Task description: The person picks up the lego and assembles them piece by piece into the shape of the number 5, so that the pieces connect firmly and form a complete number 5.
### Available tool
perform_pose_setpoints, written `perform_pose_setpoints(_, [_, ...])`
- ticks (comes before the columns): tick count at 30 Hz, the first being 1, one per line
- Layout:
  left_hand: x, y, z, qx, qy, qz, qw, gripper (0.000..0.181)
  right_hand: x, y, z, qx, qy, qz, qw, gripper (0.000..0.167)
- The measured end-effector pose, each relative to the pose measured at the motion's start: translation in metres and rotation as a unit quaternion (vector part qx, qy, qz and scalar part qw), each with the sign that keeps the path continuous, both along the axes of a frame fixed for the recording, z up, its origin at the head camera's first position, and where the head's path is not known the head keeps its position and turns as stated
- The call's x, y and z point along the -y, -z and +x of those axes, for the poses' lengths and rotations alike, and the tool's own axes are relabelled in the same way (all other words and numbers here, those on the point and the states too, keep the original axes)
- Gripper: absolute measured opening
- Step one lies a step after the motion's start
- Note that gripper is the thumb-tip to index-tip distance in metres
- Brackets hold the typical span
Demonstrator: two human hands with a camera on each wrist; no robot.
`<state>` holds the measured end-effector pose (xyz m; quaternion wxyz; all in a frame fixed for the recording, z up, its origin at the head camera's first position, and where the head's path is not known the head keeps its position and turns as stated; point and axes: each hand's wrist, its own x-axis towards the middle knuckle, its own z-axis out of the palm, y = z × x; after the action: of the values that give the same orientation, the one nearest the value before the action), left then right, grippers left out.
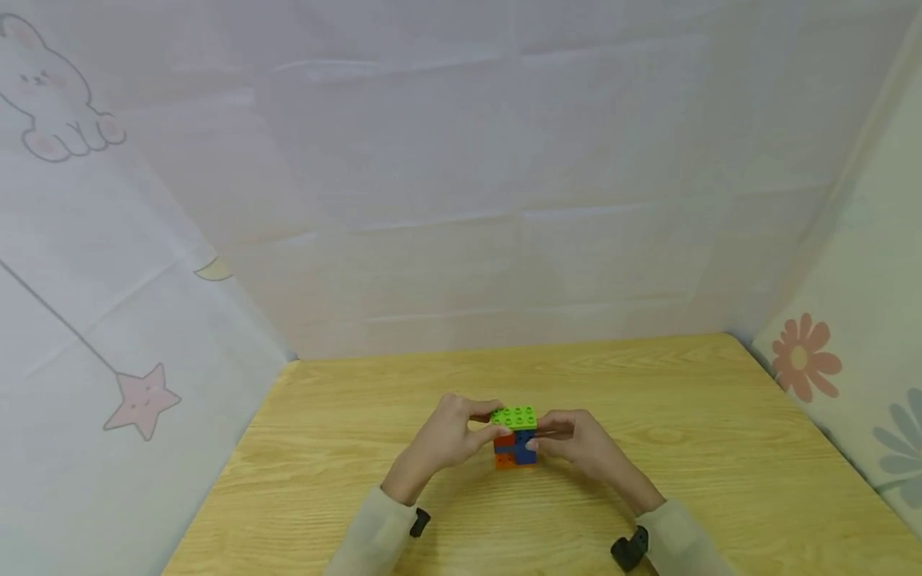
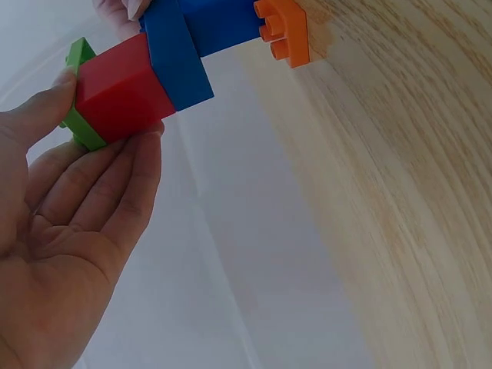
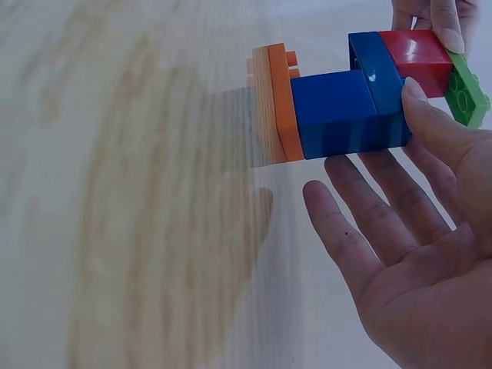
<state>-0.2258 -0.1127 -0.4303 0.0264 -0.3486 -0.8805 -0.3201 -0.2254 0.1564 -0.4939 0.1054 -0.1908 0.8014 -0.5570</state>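
Note:
A small stack of toy building bricks stands upright on the wooden table. An orange flat brick (image 3: 281,104) is at the bottom, with a blue brick (image 3: 334,111) over it. Above come a flatter blue brick (image 2: 175,54), a red brick (image 2: 123,88) and a lime-green flat brick (image 1: 515,418) with studs on top. My left hand (image 1: 450,436) pinches the green and red bricks, thumb on the green one and fingers along the red. From the other side, my right hand (image 1: 579,444) grips the blue part, thumb on the flatter blue brick, fingers partly hidden behind.
The light wooden table (image 1: 346,400) stretches around the stack. Behind it hangs a pale cloth backdrop (image 1: 461,272), with printed cloth at both sides. Dark straps with small devices (image 1: 630,549) sit at both wrists by the pale sleeves.

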Motion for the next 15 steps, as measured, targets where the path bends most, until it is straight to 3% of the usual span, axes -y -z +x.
perform_pose_setpoints(11, [-0.0010,-0.0036,0.0017,0.002,-0.003,-0.008,1.0000,0.047,-0.0009,-0.0003,-0.0002,-0.008,-0.007,-0.003,0.9999,0.030])
perform_pose_setpoints(15, [0.0004,-0.0024,0.0023,0.031,-0.017,0.003,0.9994,0.049,0.0002,-0.0003,0.0003,-0.007,-0.013,-0.008,0.9999,0.031])
